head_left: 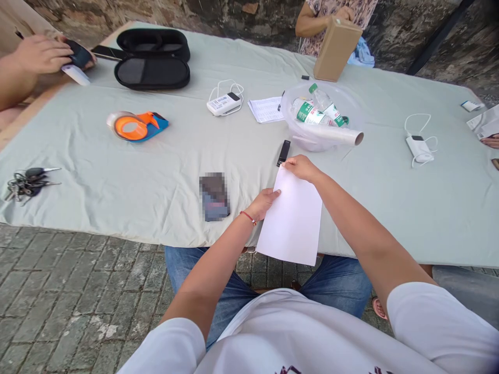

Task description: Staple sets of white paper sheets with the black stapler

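A blank white sheet of paper (292,221) hangs partly over the table's front edge. My left hand (265,202) pinches its left side, thumb on top. At the sheet's top corner my right hand (301,167) is closed on the paper. Just beyond that corner lies a small black object (284,151), its near end close to my right fingertips. Left of my left hand is a blurred-out dark rectangular item (215,200) on the cloth.
A clear basin (290,122) holds plastic bottles and a roll. Around lie an orange-blue tape dispenser (136,127), keys (29,182), a black case (152,72), white devices (225,104) with cables and printed papers (265,110). Other people's hands hold a dark object (78,54) and a cardboard box (336,49).
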### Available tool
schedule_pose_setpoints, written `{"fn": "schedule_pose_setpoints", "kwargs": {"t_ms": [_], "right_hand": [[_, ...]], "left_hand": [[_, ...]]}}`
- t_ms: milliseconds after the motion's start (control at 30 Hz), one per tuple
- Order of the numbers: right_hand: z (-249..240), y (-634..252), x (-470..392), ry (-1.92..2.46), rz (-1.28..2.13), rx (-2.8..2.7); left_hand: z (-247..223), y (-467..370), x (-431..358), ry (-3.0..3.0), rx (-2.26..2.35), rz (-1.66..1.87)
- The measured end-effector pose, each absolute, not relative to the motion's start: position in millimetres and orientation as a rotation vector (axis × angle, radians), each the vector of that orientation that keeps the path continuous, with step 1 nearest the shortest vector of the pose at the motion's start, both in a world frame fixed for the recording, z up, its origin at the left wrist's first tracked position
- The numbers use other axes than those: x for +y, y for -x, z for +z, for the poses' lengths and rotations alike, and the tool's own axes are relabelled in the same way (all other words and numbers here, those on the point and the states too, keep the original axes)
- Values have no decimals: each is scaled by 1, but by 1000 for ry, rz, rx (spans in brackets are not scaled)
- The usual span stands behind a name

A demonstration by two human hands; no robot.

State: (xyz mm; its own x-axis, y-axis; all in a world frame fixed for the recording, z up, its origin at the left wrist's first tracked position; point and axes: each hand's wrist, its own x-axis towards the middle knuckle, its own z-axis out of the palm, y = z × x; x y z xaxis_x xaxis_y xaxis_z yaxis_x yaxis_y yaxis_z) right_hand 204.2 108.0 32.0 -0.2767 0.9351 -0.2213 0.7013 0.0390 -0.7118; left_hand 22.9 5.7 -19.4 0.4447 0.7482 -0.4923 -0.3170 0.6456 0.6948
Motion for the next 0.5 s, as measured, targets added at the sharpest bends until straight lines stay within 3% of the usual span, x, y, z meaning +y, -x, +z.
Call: {"fn": "schedule_pose_setpoints", "kwargs": {"t_ms": [500], "right_hand": [[0, -212, 135, 1997, 1123, -1794]], "left_hand": [[-28, -6, 60, -260, 885, 430]]}}
